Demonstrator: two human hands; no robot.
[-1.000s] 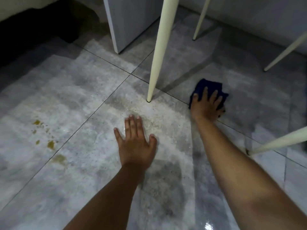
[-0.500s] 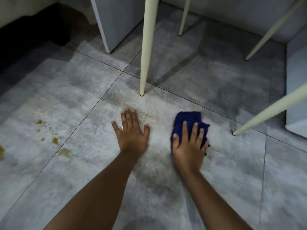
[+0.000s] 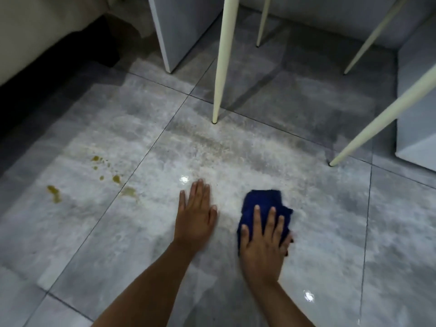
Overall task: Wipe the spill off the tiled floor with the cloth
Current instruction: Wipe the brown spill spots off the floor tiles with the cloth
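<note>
A dark blue cloth (image 3: 264,201) lies crumpled on the grey tiled floor (image 3: 330,232). My right hand (image 3: 263,239) presses flat on its near half, fingers spread. My left hand (image 3: 195,213) rests flat on the bare tile a little to the left of the cloth, fingers together, holding nothing. Brownish-yellow spill drops (image 3: 115,178) dot the tile further left, with a larger blot (image 3: 54,192) beyond them. A pale speckled smear (image 3: 212,142) runs across the tile ahead of both hands.
Cream furniture legs stand ahead (image 3: 221,67) and slant in at the right (image 3: 377,121), with thinner ones (image 3: 262,27) behind. Grey cabinet panels (image 3: 174,31) rise at the back and at the right edge (image 3: 417,109). A dark gap (image 3: 35,86) lies at the left.
My right hand has dragged the cloth back from beyond the cream leg towards me, to beside my left hand. The left hand has stayed planted.
</note>
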